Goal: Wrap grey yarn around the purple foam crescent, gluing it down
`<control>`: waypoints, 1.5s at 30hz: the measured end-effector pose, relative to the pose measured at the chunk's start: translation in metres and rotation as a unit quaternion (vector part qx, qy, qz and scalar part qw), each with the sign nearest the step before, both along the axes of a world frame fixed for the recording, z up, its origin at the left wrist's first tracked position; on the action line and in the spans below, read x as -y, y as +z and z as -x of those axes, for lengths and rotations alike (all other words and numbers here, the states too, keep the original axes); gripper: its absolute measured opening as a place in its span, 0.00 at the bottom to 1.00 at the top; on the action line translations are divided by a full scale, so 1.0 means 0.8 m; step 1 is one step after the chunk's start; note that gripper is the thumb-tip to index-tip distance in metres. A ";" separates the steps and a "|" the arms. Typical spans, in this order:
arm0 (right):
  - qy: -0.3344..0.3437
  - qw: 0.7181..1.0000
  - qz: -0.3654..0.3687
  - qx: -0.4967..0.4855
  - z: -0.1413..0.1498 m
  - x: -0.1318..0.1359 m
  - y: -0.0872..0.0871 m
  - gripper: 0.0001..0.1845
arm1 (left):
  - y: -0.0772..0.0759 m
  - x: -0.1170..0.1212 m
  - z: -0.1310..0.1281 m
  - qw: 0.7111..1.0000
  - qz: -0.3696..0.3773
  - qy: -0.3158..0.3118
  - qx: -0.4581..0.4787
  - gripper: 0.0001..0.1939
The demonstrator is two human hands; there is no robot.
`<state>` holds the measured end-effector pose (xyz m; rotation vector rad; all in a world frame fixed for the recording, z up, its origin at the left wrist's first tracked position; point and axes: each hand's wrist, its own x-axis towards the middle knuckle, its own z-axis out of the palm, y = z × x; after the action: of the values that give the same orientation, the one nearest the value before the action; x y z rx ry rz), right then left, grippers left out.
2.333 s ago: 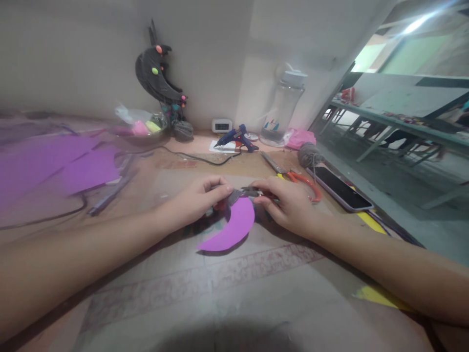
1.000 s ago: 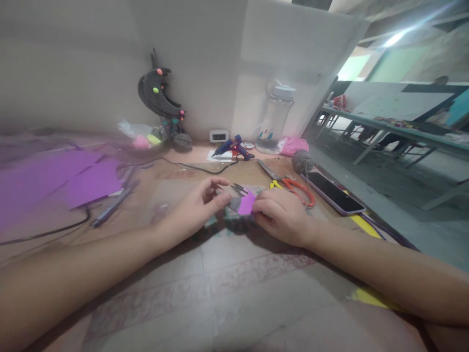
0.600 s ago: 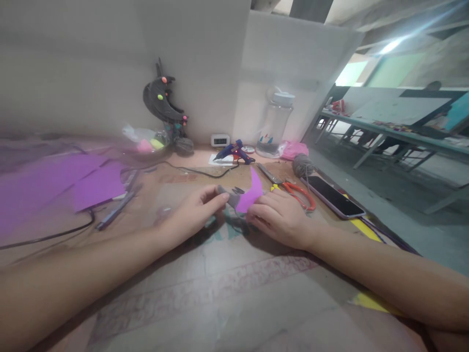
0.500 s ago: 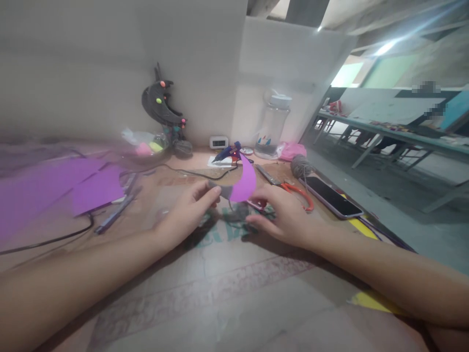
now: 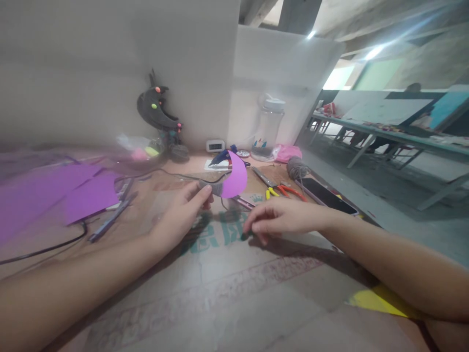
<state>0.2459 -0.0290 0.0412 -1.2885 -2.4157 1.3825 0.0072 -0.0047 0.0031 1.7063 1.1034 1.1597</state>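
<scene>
My left hand (image 5: 186, 210) pinches the grey-wrapped end of a purple paper crescent (image 5: 236, 178) between thumb and fingers. Grey yarn (image 5: 216, 188) covers that end, and a short strand hangs below it. The crescent's bare tip points up, in front of a blue glue gun (image 5: 222, 157). Off to the right, my right hand (image 5: 276, 220) hovers low over the table with its fingers loosely bent and apart; nothing shows in it. Between the hands lies a slim pinkish tool (image 5: 245, 202), partly hidden behind the crescent.
Orange-handled scissors (image 5: 289, 191), yellow-handled pliers (image 5: 271, 192), a grey yarn ball (image 5: 296, 168) and a phone (image 5: 326, 195) lie at right. A clear bottle (image 5: 269, 127) and small clock (image 5: 215, 145) stand behind. Purple sheets (image 5: 91, 193) lie left. A dark decorated crescent (image 5: 154, 107) rests against the wall.
The crescent has turned from pointing down toward me to pointing up. My right hand has come away from it and drawn back to the right. The left hand keeps its pinch.
</scene>
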 end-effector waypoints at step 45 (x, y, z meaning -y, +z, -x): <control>-0.143 0.903 -0.365 0.174 -0.038 -0.097 0.005 0.21 | -0.012 -0.004 -0.003 0.992 0.061 -0.105 -0.016 0.14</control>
<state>0.2761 0.0487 0.0455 -1.6316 -2.4097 0.1198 0.0093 -0.0013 -0.0064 1.7053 0.9665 0.9182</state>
